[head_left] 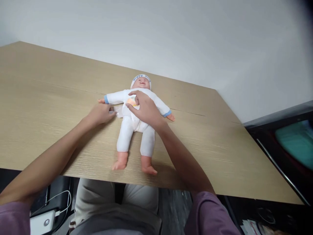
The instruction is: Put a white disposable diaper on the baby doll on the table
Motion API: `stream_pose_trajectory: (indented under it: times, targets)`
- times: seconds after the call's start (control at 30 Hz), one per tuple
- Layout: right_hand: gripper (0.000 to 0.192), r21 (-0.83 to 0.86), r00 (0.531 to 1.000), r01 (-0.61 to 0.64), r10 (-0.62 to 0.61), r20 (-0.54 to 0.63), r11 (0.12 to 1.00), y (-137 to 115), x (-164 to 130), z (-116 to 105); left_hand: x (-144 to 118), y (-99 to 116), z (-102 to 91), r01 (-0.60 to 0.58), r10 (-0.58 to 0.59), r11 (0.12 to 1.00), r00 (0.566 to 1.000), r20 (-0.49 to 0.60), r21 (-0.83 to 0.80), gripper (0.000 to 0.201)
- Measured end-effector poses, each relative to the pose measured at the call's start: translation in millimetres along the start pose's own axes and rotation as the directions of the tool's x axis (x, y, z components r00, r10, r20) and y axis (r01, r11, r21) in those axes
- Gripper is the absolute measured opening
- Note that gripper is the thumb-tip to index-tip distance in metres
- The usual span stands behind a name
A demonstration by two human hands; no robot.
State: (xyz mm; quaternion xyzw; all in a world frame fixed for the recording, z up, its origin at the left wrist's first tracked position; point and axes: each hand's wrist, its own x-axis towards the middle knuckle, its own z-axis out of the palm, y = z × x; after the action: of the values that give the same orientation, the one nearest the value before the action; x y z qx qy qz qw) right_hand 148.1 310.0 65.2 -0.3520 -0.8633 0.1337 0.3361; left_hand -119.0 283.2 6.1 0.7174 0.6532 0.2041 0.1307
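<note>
- Table (61, 98): pale wood-grain top, matt, smooth.
- Doll (135, 124): soft white cloth suit with blue cuffs; feet and face look like smooth plastic.
- Wall (171, 36): plain matt white.

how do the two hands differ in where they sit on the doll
The left hand lies beside the doll, pinching white fabric at its side; the right hand rests on top of its chest. The left is curled low on the table; the right arches, fingers bent. Both touch the white suit.
</note>
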Motion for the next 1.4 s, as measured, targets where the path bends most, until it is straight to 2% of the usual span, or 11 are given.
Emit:
stream_pose_trajectory:
  times: [0.1,0.23,0.4,0.5,0.6,0.73,0.8,0.87,1.03,1.13,1.4]
  targets:
    - [0.04,-0.008,0.998,-0.054,0.054,0.032,0.999,7.9,5.1,10.5,6.2,1.0,-12.6,0.073,-0.06,0.971,0.996,0.063,-0.229,0.043]
    - [0.057,0.004,0.998,-0.058,0.057,0.036,0.998,16.8,6.3,19.2,13.4,24.8,-20.0,0.086,-0.069,0.831,0.996,0.052,-0.55,0.047]
    - [0.069,-0.022,0.993,-0.101,0.102,0.058,0.995,18.2,9.7,21.8,21.2,74.1,-8.4,0.015,0.022,0.768,0.999,0.05,-0.64,0.043]
    - [0.064,0.025,0.991,-0.123,0.122,0.051,0.992,17.8,10.6,19.5,26.4,88.3,-3.8,-0.147,0.172,0.761,0.985,-0.022,-0.632,0.045]
    - [0.057,0.086,0.989,-0.139,0.134,0.063,0.987,17.1,10.7,15.6,32.9,83.1,2.6,-0.281,0.258,0.727,0.957,-0.13,-0.626,0.048]
    - [0.052,0.135,0.985,-0.156,0.144,0.093,0.979,15.5,11.0,12.4,41.6,61.9,19.1,-0.244,0.108,0.682,0.966,-0.235,-0.689,0.045]
    - [0.049,0.143,0.985,-0.161,0.149,0.089,0.976,14.7,10.8,12.1,44.8,52.8,25.2,-0.2,0.08,0.681,0.976,-0.2,-0.705,0.047]
    - [0.047,0.153,0.984,-0.168,0.157,0.08,0.974,14.3,10.3,12.0,47.2,46.7,27.2,-0.166,0.118,0.663,0.986,-0.117,-0.73,0.045]
    - [0.048,0.171,0.98,-0.192,0.179,0.088,0.966,14.7,8.3,10.6,51.2,41.7,24.7,-0.068,0.177,0.513,0.984,0.028,-0.856,0.044]
    - [0.049,0.172,0.978,-0.2,0.187,0.089,0.965,15.1,7.7,9.9,51.8,42.1,26.1,-0.043,0.157,0.499,0.987,0.041,-0.866,0.042]
    - [0.051,0.228,0.988,-0.155,0.152,0.029,0.961,23.4,7.9,13.9,51.3,47.7,23.7,-0.056,0.095,0.542,0.996,-0.005,-0.839,0.032]
